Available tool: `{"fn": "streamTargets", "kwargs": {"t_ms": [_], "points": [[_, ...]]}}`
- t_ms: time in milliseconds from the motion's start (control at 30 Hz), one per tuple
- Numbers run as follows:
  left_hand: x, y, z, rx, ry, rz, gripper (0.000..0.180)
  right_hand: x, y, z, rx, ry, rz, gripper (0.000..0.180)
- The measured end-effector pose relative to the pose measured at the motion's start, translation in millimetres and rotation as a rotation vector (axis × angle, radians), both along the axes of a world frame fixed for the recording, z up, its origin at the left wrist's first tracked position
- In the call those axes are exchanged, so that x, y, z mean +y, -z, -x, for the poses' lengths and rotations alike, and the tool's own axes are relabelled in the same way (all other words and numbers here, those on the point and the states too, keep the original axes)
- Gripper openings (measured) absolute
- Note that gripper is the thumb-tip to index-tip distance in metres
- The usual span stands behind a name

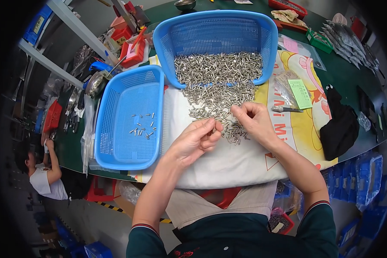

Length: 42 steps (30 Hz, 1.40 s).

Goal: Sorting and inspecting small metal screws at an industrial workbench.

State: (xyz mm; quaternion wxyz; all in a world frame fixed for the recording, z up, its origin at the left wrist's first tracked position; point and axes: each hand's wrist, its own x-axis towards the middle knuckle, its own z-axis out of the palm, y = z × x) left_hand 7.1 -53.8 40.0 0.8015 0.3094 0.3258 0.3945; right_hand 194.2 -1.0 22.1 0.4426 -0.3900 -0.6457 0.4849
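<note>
A heap of small silver screws [215, 96] spills from a tilted blue mesh basket [219, 32] onto a white cloth [228, 161]. My left hand [198, 139] rests at the heap's near edge, fingers curled and pinched on a few screws. My right hand [253, 118] hovers over the heap with thumb and fingers pinched together on a screw. A second blue basket [116, 129] lies flat to the left, with several loose screws [142, 125] on its bottom.
A black cloth [339, 127] lies at the right on the green table [352, 79]. Plastic bags with green and pink labels [299, 92] sit beside the heap. Red bins [131, 49] and tools crowd the far left. Another person [43, 172] sits low at the left.
</note>
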Motion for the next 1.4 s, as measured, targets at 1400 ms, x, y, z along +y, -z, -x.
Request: {"fn": "streamTargets", "kwargs": {"t_ms": [1400], "points": [[-63.5, 27.4, 27.0, 1.492, -0.364, -1.180, 0.021, -13.3, 5.4, 8.9, -0.498, -0.209, -0.788, 0.006]]}}
